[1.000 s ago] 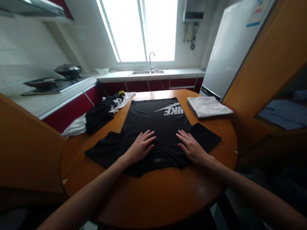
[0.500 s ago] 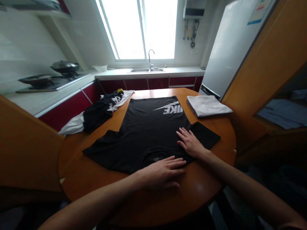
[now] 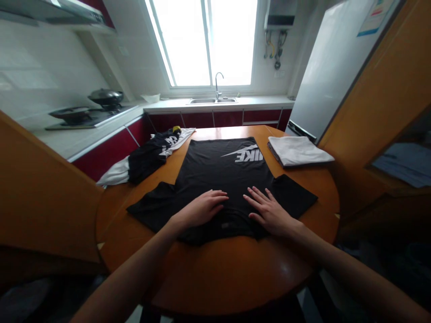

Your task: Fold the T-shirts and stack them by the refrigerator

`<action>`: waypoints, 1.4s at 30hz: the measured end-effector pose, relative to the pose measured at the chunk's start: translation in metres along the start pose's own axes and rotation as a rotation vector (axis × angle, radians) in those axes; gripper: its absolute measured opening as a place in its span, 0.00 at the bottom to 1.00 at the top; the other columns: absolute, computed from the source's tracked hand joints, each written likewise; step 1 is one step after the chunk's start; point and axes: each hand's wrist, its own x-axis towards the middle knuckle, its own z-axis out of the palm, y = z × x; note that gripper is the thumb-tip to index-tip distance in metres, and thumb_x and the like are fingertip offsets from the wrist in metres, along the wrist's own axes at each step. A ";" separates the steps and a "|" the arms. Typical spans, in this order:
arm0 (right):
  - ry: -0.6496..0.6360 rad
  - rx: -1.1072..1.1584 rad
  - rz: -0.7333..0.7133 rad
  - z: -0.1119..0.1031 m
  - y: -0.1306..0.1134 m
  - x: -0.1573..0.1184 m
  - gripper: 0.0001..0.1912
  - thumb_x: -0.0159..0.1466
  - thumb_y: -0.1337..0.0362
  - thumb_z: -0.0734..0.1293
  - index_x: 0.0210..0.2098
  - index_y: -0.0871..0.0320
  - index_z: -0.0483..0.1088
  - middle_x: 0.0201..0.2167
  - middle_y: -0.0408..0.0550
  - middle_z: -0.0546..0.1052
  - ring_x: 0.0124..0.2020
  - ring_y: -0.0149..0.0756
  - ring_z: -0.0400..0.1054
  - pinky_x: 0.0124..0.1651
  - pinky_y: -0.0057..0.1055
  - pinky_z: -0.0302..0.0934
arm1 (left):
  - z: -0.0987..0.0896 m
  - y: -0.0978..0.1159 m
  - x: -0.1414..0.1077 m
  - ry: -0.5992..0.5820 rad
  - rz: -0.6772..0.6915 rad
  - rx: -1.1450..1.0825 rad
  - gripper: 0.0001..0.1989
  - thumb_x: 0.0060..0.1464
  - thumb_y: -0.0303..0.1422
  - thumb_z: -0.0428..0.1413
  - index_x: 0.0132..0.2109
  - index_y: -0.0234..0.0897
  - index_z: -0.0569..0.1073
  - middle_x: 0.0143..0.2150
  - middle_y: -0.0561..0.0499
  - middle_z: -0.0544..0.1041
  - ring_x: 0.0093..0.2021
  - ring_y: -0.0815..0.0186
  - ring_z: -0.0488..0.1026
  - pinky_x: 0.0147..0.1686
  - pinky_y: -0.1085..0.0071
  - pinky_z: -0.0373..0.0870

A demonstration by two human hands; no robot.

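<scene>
Left hand [image 3: 204, 208]: palm down, fingers loosely together. Right hand [image 3: 269, 213]: fingers spread. Both on or just over black Nike T-shirt [image 3: 215, 172], frame centre; nothing pinched. Step, I judge: smoothing. Next move probably calls for gripping fabric. Wooden counter [image 3: 235, 278] beneath; folded white cloth [image 3: 299, 150] right, black-and-white clothes [image 3: 146, 161] left.

Before me, the wooden table [image 3: 235, 276] bore a black T-shirt [image 3: 215, 172], folded cloth [image 3: 301, 150] right of it, rumpled clothes [image 3: 146, 162] left of it.
</scene>
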 end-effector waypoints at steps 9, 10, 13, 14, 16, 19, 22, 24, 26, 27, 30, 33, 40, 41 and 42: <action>0.165 0.043 0.082 -0.016 -0.011 0.053 0.27 0.72 0.62 0.54 0.69 0.60 0.59 0.72 0.56 0.56 0.73 0.46 0.46 0.71 0.53 0.46 | 0.008 -0.009 -0.045 -0.019 -0.191 0.107 0.25 0.70 0.40 0.47 0.70 0.44 0.60 0.73 0.47 0.57 0.74 0.55 0.50 0.70 0.48 0.49; 0.176 0.046 0.091 -0.015 -0.014 0.061 0.27 0.72 0.63 0.54 0.69 0.60 0.59 0.72 0.56 0.56 0.73 0.46 0.46 0.71 0.52 0.46 | 0.012 -0.007 -0.048 -0.046 -0.193 0.126 0.26 0.70 0.41 0.47 0.72 0.45 0.58 0.74 0.47 0.55 0.75 0.54 0.47 0.70 0.46 0.47; 0.187 0.068 0.136 -0.003 -0.022 0.078 0.27 0.72 0.63 0.54 0.69 0.61 0.60 0.71 0.57 0.57 0.73 0.47 0.47 0.71 0.51 0.46 | 0.015 -0.006 -0.050 -0.029 -0.192 0.150 0.27 0.71 0.43 0.45 0.73 0.48 0.54 0.75 0.47 0.51 0.75 0.55 0.45 0.70 0.46 0.46; 0.181 0.075 0.149 0.002 -0.024 0.081 0.27 0.72 0.63 0.54 0.69 0.61 0.60 0.72 0.57 0.57 0.73 0.47 0.47 0.71 0.52 0.46 | 0.014 -0.006 -0.050 0.018 -0.203 0.155 0.27 0.71 0.42 0.43 0.73 0.48 0.53 0.76 0.48 0.51 0.75 0.56 0.45 0.71 0.47 0.46; 0.157 0.084 0.157 0.012 -0.028 0.083 0.28 0.72 0.62 0.54 0.70 0.61 0.58 0.72 0.57 0.56 0.73 0.48 0.46 0.71 0.53 0.46 | 0.011 -0.009 -0.047 0.110 -0.247 0.177 0.27 0.72 0.41 0.41 0.74 0.47 0.51 0.76 0.47 0.50 0.75 0.58 0.45 0.71 0.49 0.46; 0.134 0.086 0.155 0.021 -0.029 0.079 0.28 0.72 0.61 0.55 0.70 0.60 0.58 0.72 0.57 0.55 0.73 0.50 0.45 0.70 0.55 0.46 | 0.012 -0.014 -0.046 0.048 -0.289 0.216 0.28 0.71 0.43 0.45 0.73 0.46 0.53 0.75 0.46 0.52 0.75 0.54 0.45 0.70 0.45 0.46; 0.148 0.092 0.170 0.024 -0.026 0.075 0.28 0.72 0.60 0.54 0.70 0.61 0.58 0.72 0.59 0.55 0.73 0.52 0.45 0.70 0.56 0.46 | 0.014 -0.015 -0.048 0.000 -0.266 0.194 0.29 0.68 0.44 0.50 0.72 0.46 0.56 0.74 0.45 0.54 0.75 0.53 0.47 0.69 0.44 0.46; 0.172 0.101 0.174 0.026 -0.022 0.074 0.28 0.72 0.60 0.54 0.69 0.60 0.59 0.72 0.60 0.56 0.73 0.52 0.46 0.69 0.57 0.47 | 0.009 -0.019 -0.050 0.093 -0.276 0.155 0.30 0.67 0.44 0.51 0.72 0.45 0.57 0.74 0.45 0.56 0.74 0.54 0.49 0.70 0.46 0.47; 0.200 0.112 0.170 0.030 -0.018 0.074 0.28 0.72 0.59 0.55 0.69 0.59 0.60 0.71 0.60 0.57 0.73 0.52 0.47 0.69 0.58 0.48 | 0.001 -0.028 -0.054 0.212 -0.330 0.120 0.29 0.67 0.43 0.51 0.71 0.44 0.59 0.73 0.45 0.59 0.73 0.56 0.52 0.70 0.49 0.49; 0.209 0.118 0.167 0.032 -0.017 0.074 0.28 0.72 0.59 0.55 0.69 0.59 0.60 0.71 0.60 0.58 0.73 0.52 0.47 0.69 0.58 0.48 | -0.004 -0.035 -0.056 0.264 -0.372 0.106 0.27 0.68 0.42 0.50 0.70 0.43 0.61 0.72 0.45 0.60 0.73 0.56 0.53 0.70 0.51 0.50; 0.216 0.130 0.159 0.038 -0.015 0.074 0.29 0.72 0.58 0.55 0.70 0.59 0.57 0.71 0.60 0.57 0.73 0.52 0.47 0.69 0.57 0.48 | -0.017 -0.064 -0.067 0.345 -0.574 0.076 0.25 0.67 0.37 0.50 0.67 0.36 0.65 0.71 0.39 0.62 0.72 0.55 0.56 0.70 0.53 0.51; 0.216 0.137 0.157 0.038 -0.015 0.074 0.30 0.72 0.58 0.56 0.71 0.59 0.56 0.71 0.60 0.57 0.73 0.51 0.47 0.69 0.56 0.48 | -0.023 -0.089 -0.077 0.312 -0.776 0.028 0.25 0.62 0.34 0.55 0.65 0.33 0.69 0.70 0.36 0.62 0.72 0.49 0.54 0.70 0.50 0.49; 0.229 0.152 0.178 0.031 -0.011 0.072 0.29 0.72 0.57 0.55 0.69 0.61 0.59 0.71 0.61 0.58 0.72 0.53 0.48 0.69 0.56 0.49 | -0.028 -0.107 -0.083 0.676 -0.698 0.010 0.20 0.63 0.28 0.48 0.59 0.35 0.74 0.61 0.43 0.74 0.66 0.58 0.66 0.69 0.59 0.56; 0.238 0.159 0.181 0.031 -0.010 0.071 0.29 0.72 0.57 0.56 0.69 0.61 0.59 0.71 0.61 0.58 0.72 0.53 0.48 0.69 0.56 0.49 | -0.028 -0.108 -0.083 0.688 -0.718 -0.002 0.20 0.62 0.27 0.49 0.57 0.35 0.75 0.60 0.42 0.75 0.65 0.57 0.67 0.69 0.58 0.57; 0.247 0.165 0.182 0.031 -0.009 0.071 0.29 0.71 0.57 0.56 0.69 0.61 0.59 0.71 0.61 0.58 0.72 0.53 0.49 0.69 0.56 0.49 | -0.028 -0.109 -0.082 0.683 -0.740 -0.017 0.19 0.60 0.26 0.50 0.56 0.34 0.76 0.59 0.42 0.76 0.65 0.56 0.67 0.69 0.57 0.57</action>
